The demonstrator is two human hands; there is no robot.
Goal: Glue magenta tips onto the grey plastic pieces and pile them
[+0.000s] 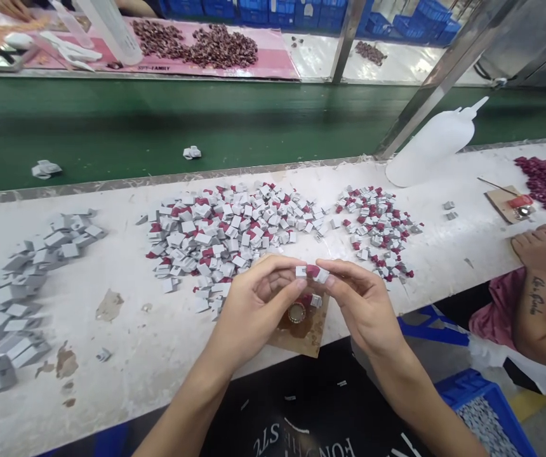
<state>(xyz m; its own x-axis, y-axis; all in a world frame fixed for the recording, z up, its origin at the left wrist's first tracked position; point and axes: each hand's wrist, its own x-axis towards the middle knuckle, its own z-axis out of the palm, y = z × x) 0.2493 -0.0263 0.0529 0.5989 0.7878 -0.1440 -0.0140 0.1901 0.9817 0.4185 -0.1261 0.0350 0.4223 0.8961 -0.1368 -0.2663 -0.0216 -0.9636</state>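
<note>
My left hand [266, 298] and my right hand [361, 298] meet over the table's front edge, each pinching one end of a small grey and dark-red part [312, 272]. Grey pieces show at both ends of the part, with red between them. Below the fingers lies a brown board [304, 339] bearing a round metal-rimmed cup [296, 312] and another small grey part [316, 301]. Just beyond my hands spreads a large pile of grey and red parts [235, 222].
Grey blocks [20, 298] lie at left, a smaller mixed pile [378, 228] at right. A white bottle [435, 143] leans by a metal post beside the green belt [134, 127]. At right, another person's forearm [537, 304] rests near a small board [508, 204]. A blue crate [506, 406] stands below.
</note>
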